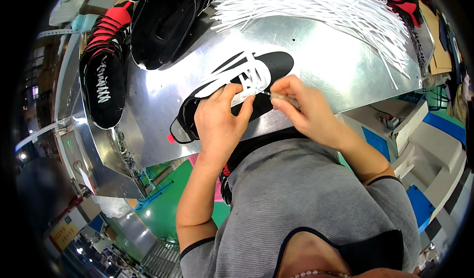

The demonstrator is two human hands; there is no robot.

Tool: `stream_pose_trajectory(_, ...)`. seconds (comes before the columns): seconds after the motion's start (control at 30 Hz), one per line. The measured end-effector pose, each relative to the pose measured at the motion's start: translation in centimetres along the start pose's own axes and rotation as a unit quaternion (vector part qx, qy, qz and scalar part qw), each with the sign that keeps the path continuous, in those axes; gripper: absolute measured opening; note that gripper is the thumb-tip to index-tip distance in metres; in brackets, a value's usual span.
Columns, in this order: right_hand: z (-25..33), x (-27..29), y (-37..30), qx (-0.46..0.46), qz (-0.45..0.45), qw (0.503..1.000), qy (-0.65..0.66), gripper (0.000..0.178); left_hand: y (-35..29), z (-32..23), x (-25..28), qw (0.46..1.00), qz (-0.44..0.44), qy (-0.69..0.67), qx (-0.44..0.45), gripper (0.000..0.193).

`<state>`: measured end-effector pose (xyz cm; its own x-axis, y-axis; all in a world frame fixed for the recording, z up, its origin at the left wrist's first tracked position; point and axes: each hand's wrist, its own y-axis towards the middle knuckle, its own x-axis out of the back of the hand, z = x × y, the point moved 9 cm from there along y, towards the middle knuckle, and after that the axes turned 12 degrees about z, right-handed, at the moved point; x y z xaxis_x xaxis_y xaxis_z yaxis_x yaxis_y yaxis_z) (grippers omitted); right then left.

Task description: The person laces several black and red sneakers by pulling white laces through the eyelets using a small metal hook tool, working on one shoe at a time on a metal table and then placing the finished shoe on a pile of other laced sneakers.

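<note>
A black and white shoe upper [280, 63] lies on the metal table in front of me, its toe toward the right and its heel, with a red tab, toward the lower left. White lace [253, 75] crosses its front opening. My left hand [220, 116] grips the upper along its near side, thumb and forefinger on either side of the lowest lace crossing. Pinched in my right hand [308, 106] is a thin-tipped hand tool [286, 100] with a tan handle. Its narrow metal tip points left at the eyelet edge; whether the tip catches the lace is hidden.
A big heap of loose white laces [316, 6] covers the far part of the metal table [163, 93]. Stacked black and red shoe uppers [104, 75] stand at the left, with a larger black one [163, 23] beside them and more at the far right.
</note>
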<state>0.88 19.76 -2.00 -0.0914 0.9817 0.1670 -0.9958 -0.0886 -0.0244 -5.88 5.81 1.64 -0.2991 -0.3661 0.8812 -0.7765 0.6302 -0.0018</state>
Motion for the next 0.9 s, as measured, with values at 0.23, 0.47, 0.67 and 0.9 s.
stream_pose_trajectory(0.23,-0.9,-0.5,-0.2,-0.022,0.028,0.997,-0.063,0.014,0.0,0.6,-0.4,0.999,0.014,-0.025,0.013,0.022)
stream_pose_trajectory(0.47,-1.2,-0.5,0.2,-0.046,0.029,0.998,-0.019,0.015,0.1,0.8,-0.7,0.995,0.041,-0.093,0.005,0.021)
stream_pose_trajectory(0.67,-2.5,-2.5,-0.1,-0.065,-0.005,0.993,0.098,0.018,-1.5,-0.3,-2.0,0.975,0.112,-0.191,-0.015,0.022)
stream_pose_trajectory(0.9,-0.2,-1.1,-0.7,-0.067,0.148,0.985,-0.055,0.019,-3.6,-2.2,0.1,0.996,0.000,0.018,-0.091,0.017)
